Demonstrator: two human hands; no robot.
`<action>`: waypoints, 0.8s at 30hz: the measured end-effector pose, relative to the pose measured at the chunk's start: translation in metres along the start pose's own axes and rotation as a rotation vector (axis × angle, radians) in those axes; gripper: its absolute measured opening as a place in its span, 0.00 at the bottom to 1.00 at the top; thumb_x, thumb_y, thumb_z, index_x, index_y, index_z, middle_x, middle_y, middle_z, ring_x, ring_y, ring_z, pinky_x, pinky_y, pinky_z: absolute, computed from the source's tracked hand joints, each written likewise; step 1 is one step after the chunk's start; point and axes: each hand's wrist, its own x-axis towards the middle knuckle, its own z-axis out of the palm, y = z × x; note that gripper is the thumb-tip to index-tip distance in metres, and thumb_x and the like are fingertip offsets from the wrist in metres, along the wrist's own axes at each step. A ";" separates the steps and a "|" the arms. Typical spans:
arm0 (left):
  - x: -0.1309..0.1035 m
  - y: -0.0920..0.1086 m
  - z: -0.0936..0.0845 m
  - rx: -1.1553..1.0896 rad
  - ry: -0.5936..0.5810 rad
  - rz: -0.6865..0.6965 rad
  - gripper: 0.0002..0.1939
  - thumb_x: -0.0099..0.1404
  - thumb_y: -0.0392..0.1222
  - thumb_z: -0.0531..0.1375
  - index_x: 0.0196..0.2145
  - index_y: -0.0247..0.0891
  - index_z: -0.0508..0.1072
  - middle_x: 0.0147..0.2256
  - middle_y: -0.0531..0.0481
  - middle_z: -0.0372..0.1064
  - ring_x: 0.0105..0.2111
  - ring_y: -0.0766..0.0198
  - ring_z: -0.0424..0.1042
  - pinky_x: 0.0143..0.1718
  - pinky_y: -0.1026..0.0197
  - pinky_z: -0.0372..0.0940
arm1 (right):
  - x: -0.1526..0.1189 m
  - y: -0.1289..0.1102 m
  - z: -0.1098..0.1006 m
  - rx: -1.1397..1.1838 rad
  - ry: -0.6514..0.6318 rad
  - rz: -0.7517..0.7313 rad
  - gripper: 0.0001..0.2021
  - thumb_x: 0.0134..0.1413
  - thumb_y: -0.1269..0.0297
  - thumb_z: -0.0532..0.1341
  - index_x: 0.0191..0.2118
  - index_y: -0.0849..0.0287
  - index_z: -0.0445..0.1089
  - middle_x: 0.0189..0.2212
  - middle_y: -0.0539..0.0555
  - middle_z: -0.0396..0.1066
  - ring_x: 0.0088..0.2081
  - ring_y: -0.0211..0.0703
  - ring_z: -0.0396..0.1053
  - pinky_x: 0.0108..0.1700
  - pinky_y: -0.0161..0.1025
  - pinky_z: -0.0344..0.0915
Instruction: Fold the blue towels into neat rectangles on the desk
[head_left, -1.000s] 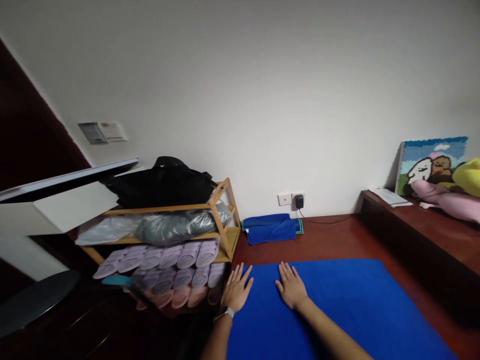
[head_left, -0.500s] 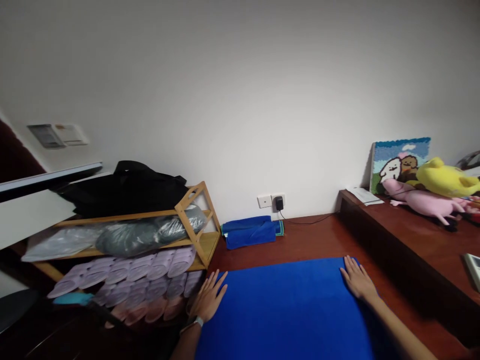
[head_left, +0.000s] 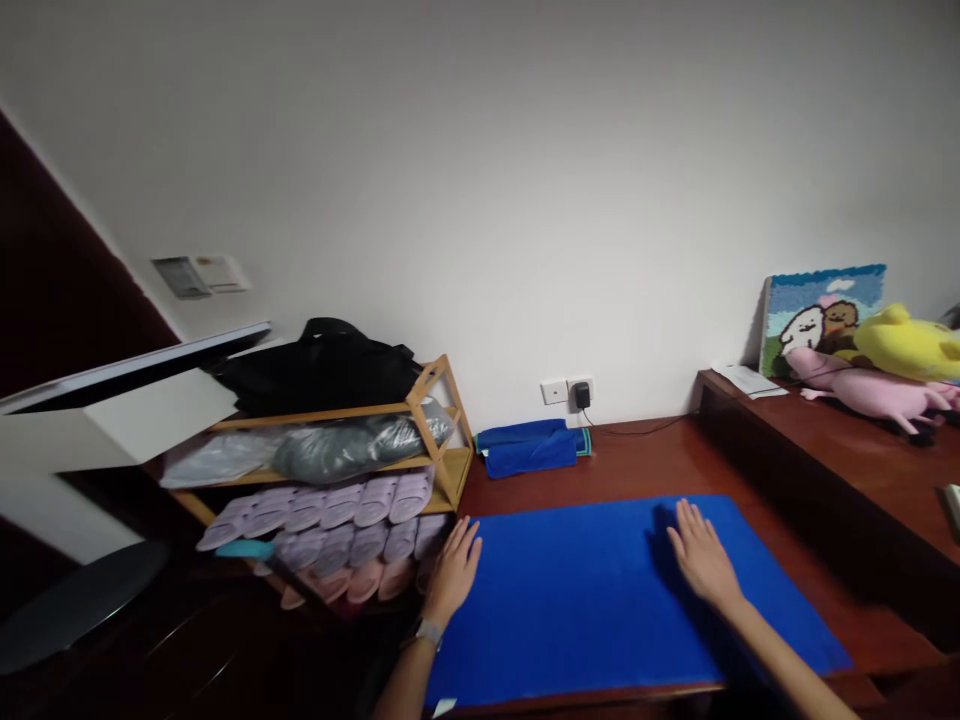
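Two bare hands are at the spread cloth, neither gripping anything. On the left, the left hand (head_left: pixel 454 570) lies open at the far left corner of the blue cloth (head_left: pixel 562 600), palm down, fingers slightly apart. The cloth lies opened out on the tabletop (head_left: pixel 637 460), no large fold showing, so the spreading looks all but done — at most, light evening-out seems left. Beyond it, near the wall, a blue bundle (head_left: pixel 529 448) is folded up. Farther right, the right hand (head_left: pixel 703 565) is open and empty over the far right part; a shadow beside it hints at a small gap, though contact is hard to judge.

At lower left, darkness swallows the floor; a white tag (head_left: pixel 444 707) nearly meets the frame's bottom. The right forearm hides some cloth — and an object (head_left: pixel 951 505) is cut off at the right edge.
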 end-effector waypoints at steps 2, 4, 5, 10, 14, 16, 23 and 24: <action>-0.033 0.010 0.001 0.012 -0.009 0.045 0.27 0.79 0.53 0.44 0.68 0.47 0.68 0.71 0.50 0.61 0.71 0.54 0.58 0.71 0.47 0.56 | -0.027 -0.069 0.008 0.055 -0.015 -0.086 0.38 0.70 0.50 0.37 0.75 0.74 0.48 0.75 0.64 0.45 0.76 0.56 0.40 0.76 0.55 0.39; -0.068 0.020 0.007 0.034 -0.048 0.084 0.27 0.79 0.55 0.45 0.70 0.50 0.65 0.72 0.51 0.57 0.72 0.53 0.55 0.72 0.44 0.54 | -0.056 -0.143 0.022 0.129 -0.073 -0.219 0.37 0.72 0.49 0.37 0.76 0.69 0.46 0.76 0.60 0.43 0.76 0.53 0.39 0.77 0.54 0.39; -0.083 0.023 0.011 0.045 -0.071 0.093 0.28 0.79 0.56 0.46 0.71 0.52 0.63 0.73 0.51 0.55 0.73 0.52 0.54 0.72 0.43 0.52 | -0.069 -0.177 0.031 0.163 -0.105 -0.288 0.36 0.72 0.49 0.37 0.76 0.65 0.45 0.76 0.58 0.43 0.76 0.52 0.39 0.77 0.54 0.40; -0.116 0.030 0.018 0.100 -0.163 0.049 0.29 0.78 0.58 0.46 0.73 0.55 0.57 0.74 0.51 0.52 0.73 0.50 0.51 0.72 0.40 0.50 | -0.106 -0.279 0.067 0.257 -0.271 -0.482 0.35 0.73 0.48 0.38 0.77 0.62 0.43 0.76 0.57 0.38 0.77 0.52 0.38 0.76 0.56 0.41; -0.113 0.033 0.011 0.101 -0.167 0.028 0.30 0.78 0.59 0.46 0.73 0.55 0.56 0.74 0.51 0.51 0.74 0.51 0.50 0.73 0.42 0.50 | -0.102 -0.257 0.064 0.172 -0.310 -0.395 0.36 0.72 0.50 0.39 0.76 0.68 0.44 0.76 0.60 0.38 0.77 0.53 0.36 0.76 0.56 0.38; -0.111 0.034 0.007 0.092 -0.171 0.022 0.30 0.78 0.59 0.46 0.73 0.55 0.56 0.75 0.50 0.49 0.74 0.52 0.49 0.73 0.42 0.50 | -0.095 -0.221 0.055 0.115 -0.293 -0.326 0.36 0.72 0.49 0.40 0.76 0.67 0.45 0.76 0.60 0.38 0.77 0.52 0.37 0.76 0.55 0.38; -0.107 0.034 0.005 0.086 -0.182 0.015 0.30 0.79 0.59 0.46 0.73 0.54 0.55 0.75 0.51 0.48 0.74 0.53 0.48 0.73 0.42 0.48 | -0.078 -0.024 0.036 -0.060 -0.125 -0.051 0.37 0.69 0.50 0.41 0.75 0.69 0.50 0.75 0.62 0.47 0.76 0.53 0.44 0.75 0.56 0.41; -0.106 0.033 0.005 0.089 -0.183 0.012 0.29 0.78 0.59 0.46 0.73 0.54 0.55 0.75 0.51 0.48 0.74 0.53 0.48 0.73 0.42 0.48 | -0.077 0.007 0.036 -0.091 -0.110 -0.014 0.37 0.68 0.50 0.41 0.74 0.69 0.51 0.75 0.62 0.48 0.76 0.54 0.45 0.75 0.56 0.42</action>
